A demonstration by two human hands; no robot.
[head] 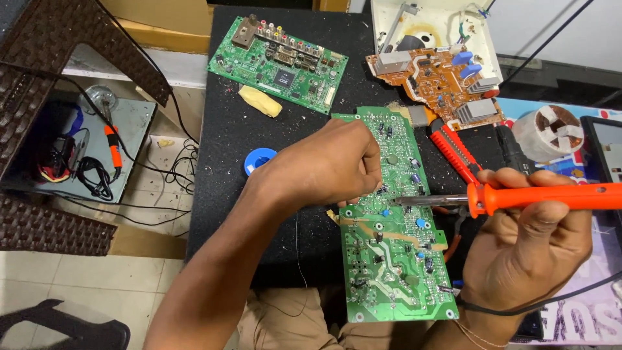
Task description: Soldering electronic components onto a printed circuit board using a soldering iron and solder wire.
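Observation:
A long green circuit board [389, 259] lies on the black mat [233, 155] in front of me. My left hand [324, 165] rests on its upper left part, fingers curled and pinched at a spot near the board's middle; what they pinch is hidden. My right hand [531, 240] grips an orange-handled soldering iron [544, 196]. Its metal tip points left and touches the board just below my left fingers. The iron's black cord [551, 299] runs under my right wrist.
A second green board [278, 65] with connectors lies at the back, a yellow lump [260, 101] beside it. An orange-brown board [440, 81] sits in a white casing [431, 23]. A red-handled tool [453, 152], blue solder spool [258, 159] and white spool [551, 129] lie nearby. Left of the mat sits a grey box [78, 149] with cables.

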